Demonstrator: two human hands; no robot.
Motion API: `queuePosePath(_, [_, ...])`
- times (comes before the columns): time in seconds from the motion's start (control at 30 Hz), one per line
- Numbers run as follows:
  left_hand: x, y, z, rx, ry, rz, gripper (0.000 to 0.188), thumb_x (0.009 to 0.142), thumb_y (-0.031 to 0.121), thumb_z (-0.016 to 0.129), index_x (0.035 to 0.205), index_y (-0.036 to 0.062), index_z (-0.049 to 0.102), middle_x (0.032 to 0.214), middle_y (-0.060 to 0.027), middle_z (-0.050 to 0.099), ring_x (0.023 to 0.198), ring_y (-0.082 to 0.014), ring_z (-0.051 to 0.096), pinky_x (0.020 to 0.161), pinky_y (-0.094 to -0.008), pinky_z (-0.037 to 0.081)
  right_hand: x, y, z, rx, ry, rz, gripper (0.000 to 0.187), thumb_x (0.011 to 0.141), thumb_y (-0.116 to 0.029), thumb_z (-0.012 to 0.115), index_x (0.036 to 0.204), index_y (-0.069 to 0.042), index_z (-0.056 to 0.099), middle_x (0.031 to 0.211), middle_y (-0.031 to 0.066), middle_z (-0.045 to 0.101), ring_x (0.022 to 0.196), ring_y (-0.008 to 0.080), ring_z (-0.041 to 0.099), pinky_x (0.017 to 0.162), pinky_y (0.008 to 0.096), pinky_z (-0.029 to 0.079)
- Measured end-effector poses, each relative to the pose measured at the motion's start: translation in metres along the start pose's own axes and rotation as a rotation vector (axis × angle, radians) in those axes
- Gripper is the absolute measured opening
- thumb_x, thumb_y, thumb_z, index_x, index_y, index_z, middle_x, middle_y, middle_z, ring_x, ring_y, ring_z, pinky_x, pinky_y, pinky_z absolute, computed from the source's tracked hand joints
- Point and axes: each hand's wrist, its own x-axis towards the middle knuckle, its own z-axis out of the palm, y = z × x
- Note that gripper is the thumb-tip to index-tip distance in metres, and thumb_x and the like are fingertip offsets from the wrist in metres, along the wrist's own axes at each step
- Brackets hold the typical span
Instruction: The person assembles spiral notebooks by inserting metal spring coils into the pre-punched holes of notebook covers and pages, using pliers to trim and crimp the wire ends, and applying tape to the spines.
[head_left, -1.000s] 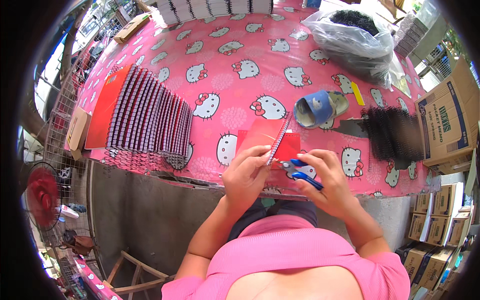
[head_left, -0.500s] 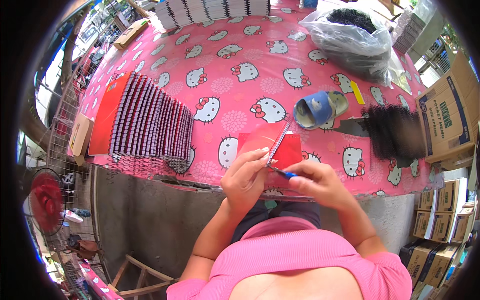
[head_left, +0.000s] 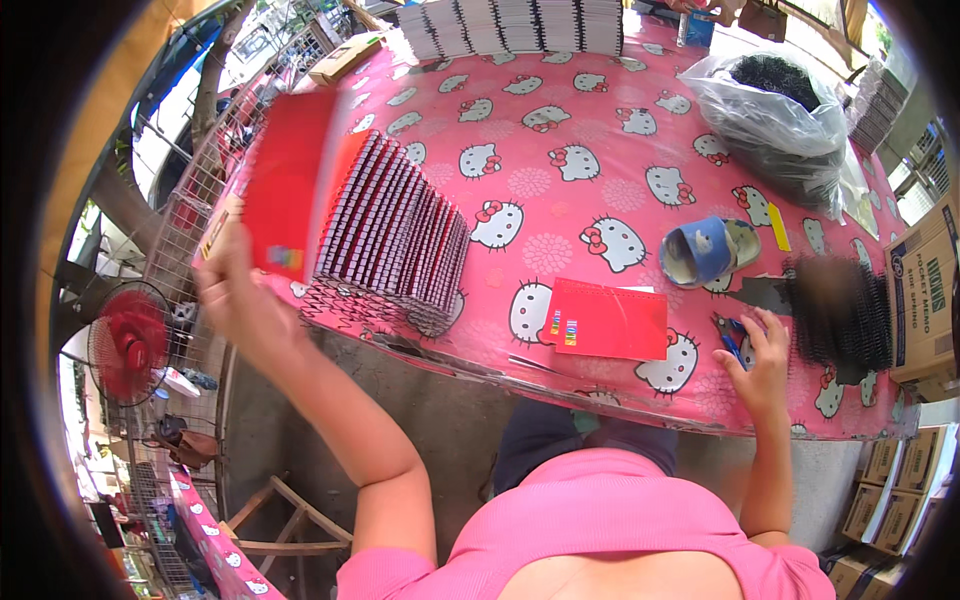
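My left hand (head_left: pixel 228 285) grips a red notebook (head_left: pixel 285 190) by its lower edge and holds it up at the far left, smeared by motion. Right beside it stands a packed row of spiral-bound notebooks (head_left: pixel 385 230) with red covers and pale coils. My right hand (head_left: pixel 762 365) is low over the table's right side, fingers curled loosely around blue-handled pliers (head_left: pixel 735 338), whose jaws are apart. Between the hands, flat red covers or notebooks (head_left: pixel 610 320) lie near the table's front edge; their binding is unclear.
A pink patterned cloth (head_left: pixel 540 235) covers the table. On the right are a blue slipper (head_left: pixel 705 252), a yellow strip (head_left: pixel 779 228), black coils (head_left: pixel 840 320) and a carton (head_left: pixel 925 290). Farther back are a plastic bag (head_left: pixel 775 130) of black coils and white bound stacks (head_left: pixel 510 28).
My hands have moved apart from the middle. The left has carried a red notebook to the row at the left; the right has moved right with the pliers. The view has shifted.
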Motion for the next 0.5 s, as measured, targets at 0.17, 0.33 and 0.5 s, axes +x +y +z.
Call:
queuePosePath(0.17, [0.005, -0.033, -0.003, -0.162, -0.076, -0.013, 0.009, 0.087, 0.006, 0.064, 0.089, 0.0013, 0.056, 0.091, -0.0116, 0.063, 0.082, -0.0157, 0.062, 0.075, -0.0283, 0.052, 0.03, -0.057, 0.012, 0.5, -0.042, 0.309, 0.048, 0.077, -0.026, 0.077, 0.112, 0.001, 0.061, 0.1, 0.0161, 0.061, 0.085, 0.0268, 0.06, 0.076, 0.0379, 0.048])
queuePosePath(0.33, [0.017, -0.037, -0.001, -0.154, -0.08, -0.036, 0.014, 0.088, 0.003, 0.062, 0.1, -0.0012, 0.056, 0.1, -0.0143, 0.064, 0.092, -0.0151, 0.061, 0.084, -0.0271, 0.05, 0.04, -0.083, 0.056, 0.388, -0.109, 0.228, 0.042, 0.08, -0.026, 0.075, 0.107, 0.002, 0.06, 0.084, 0.0139, 0.061, 0.068, 0.0234, 0.059, 0.064, 0.0353, 0.048])
queuePosePath(0.5, [-0.025, 0.066, -0.015, 0.222, 0.047, 0.574, 0.031, 0.095, 0.014, 0.053, 0.119, -0.0048, 0.046, 0.121, -0.0202, 0.058, 0.107, -0.0251, 0.06, 0.099, -0.039, 0.043, 0.045, -0.077, 0.041, 0.55, -0.084, 0.294, 0.026, 0.079, -0.01, 0.074, 0.091, 0.001, 0.054, 0.076, 0.0089, 0.059, 0.067, 0.0161, 0.058, 0.06, 0.0314, 0.047])
